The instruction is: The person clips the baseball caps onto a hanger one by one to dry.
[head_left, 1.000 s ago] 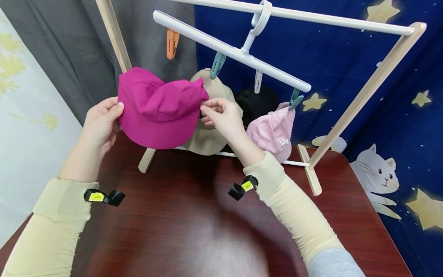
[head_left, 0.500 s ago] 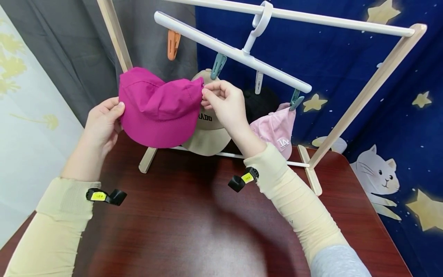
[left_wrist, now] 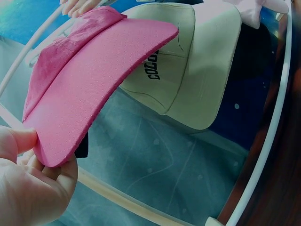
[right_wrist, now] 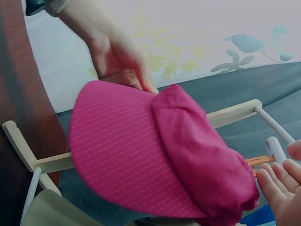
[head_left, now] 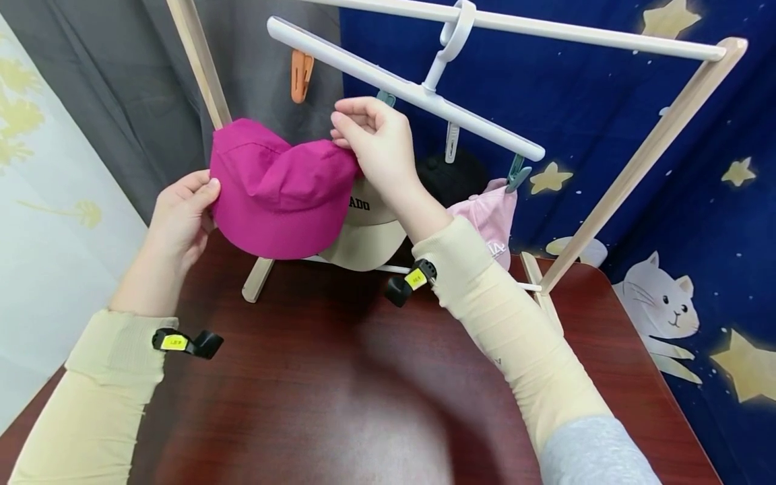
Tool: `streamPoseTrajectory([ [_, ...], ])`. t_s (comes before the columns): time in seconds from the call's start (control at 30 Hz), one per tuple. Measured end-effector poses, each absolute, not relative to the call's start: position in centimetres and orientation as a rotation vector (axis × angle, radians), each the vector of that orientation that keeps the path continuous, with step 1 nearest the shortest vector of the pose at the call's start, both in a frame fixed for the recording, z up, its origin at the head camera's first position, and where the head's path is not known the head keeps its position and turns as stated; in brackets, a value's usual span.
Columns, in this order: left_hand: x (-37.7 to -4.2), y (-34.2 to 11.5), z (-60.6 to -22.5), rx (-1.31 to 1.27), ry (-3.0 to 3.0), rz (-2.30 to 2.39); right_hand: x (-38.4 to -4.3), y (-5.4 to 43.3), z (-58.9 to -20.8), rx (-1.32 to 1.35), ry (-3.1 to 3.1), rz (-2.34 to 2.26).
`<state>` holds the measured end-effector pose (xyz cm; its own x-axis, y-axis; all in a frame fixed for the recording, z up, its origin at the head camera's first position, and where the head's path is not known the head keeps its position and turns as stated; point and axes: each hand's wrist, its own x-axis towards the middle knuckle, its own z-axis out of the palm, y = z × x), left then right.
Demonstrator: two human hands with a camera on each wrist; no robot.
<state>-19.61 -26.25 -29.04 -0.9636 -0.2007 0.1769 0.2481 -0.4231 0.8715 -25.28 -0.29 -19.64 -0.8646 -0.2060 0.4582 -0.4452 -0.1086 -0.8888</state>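
Observation:
My left hand [head_left: 184,219] pinches the left side of a magenta cap [head_left: 279,195], thumb on the front; in the left wrist view the thumb and fingers grip the brim's edge. The cap hangs brim down, its crown creased. My right hand [head_left: 378,145] is at the cap's upper right, fingers loosely bent; the right wrist view shows these fingers [right_wrist: 277,186] beside the crown, gripping nothing visible. Behind is a beige cap [head_left: 366,236] with dark lettering, partly covered. An orange clip [head_left: 300,75] hangs on the white hanger [head_left: 364,64]; a teal clip [head_left: 386,99] is mostly hidden by my right hand.
A wooden rack [head_left: 642,168] carries the hanger above a dark red table [head_left: 291,377]. A black cap [head_left: 451,178] and a pink cap [head_left: 485,219] hang to the right, near a white clip [head_left: 451,143] and a green clip [head_left: 518,174]. Curtains stand behind.
My right hand has let go of the magenta cap's right edge and risen up and left towards the hanger. The left hand and the cap have barely moved.

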Motion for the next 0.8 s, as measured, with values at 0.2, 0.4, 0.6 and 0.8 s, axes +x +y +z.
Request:
streamPoseTrajectory([
  [0.2,-19.8,-26.5,-29.2,-0.071,-1.478,-2.473,-25.7,-1.5,-18.0,0.646,-2.085,2.103],
  [0.4,-19.9,-26.7,-29.4,-0.081,-1.471,-2.477,-26.5,-2.5,-17.3,0.589,-2.068,2.283],
  [0.6,-19.9,-26.8,-29.4,-0.082,-1.479,-2.471,-27.5,-3.4,-17.0,0.562,-2.096,2.441],
  [0.8,-19.9,-26.7,-29.4,-0.083,-1.482,-2.466,-28.2,-3.9,-16.6,0.592,-2.132,2.523],
])
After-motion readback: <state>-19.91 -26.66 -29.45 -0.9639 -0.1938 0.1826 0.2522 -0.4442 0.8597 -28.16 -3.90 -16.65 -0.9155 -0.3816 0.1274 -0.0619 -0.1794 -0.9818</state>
